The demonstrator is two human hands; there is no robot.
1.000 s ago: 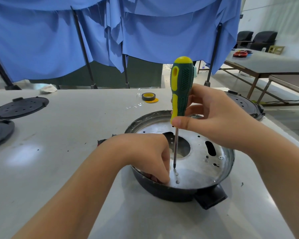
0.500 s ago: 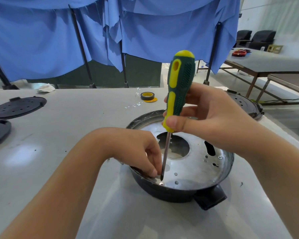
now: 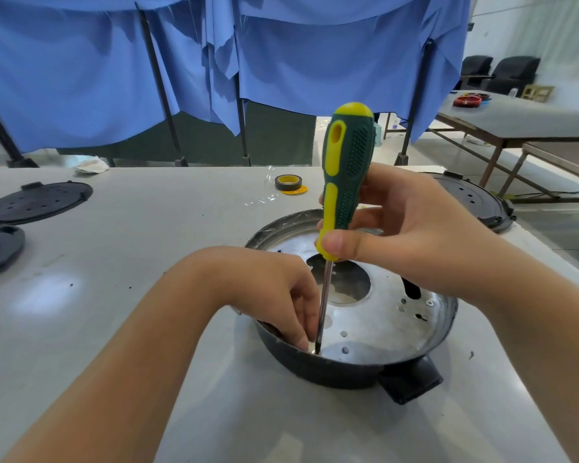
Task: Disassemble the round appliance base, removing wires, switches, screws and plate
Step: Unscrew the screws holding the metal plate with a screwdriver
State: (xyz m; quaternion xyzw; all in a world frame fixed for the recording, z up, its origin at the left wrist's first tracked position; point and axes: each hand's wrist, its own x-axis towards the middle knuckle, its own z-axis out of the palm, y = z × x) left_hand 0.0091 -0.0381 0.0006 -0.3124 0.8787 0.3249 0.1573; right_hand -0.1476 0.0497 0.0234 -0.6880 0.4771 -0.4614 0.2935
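Round base [image 3: 331, 372]: plate [image 3: 381, 325] still fitted; right hand [image 3: 405, 242] grips screwdriver [image 3: 346, 182] on near-rim screw, left hand [image 3: 281, 295] pinching beside tip.

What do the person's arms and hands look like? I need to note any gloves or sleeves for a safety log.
Both forearms are bare as far as the picture shows: no sleeves in view. The left hand and the right hand wear no gloves. No rings, watch, bands or markings show on either. Fingernails look short and unpainted.
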